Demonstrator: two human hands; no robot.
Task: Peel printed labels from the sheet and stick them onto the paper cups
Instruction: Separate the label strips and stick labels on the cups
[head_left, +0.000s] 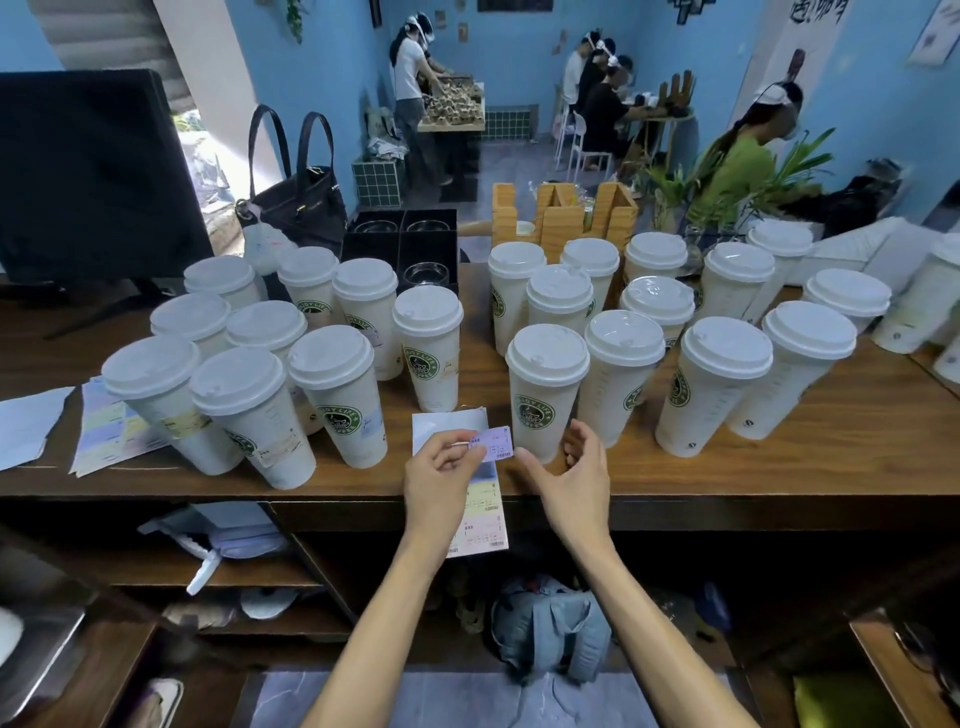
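Purple label pinched in left hand, right hand fingers released near cup, sheet overhanging counter edge

A café: lidded logo cups crowd a wooden counter, seating beyond

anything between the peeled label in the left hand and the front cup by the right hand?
Nothing visible. The left hand pinches the purple label in the air just left of the nearest cup. The gap between them is open; only the right hand, open, hovers at the cup's base, not across the path.
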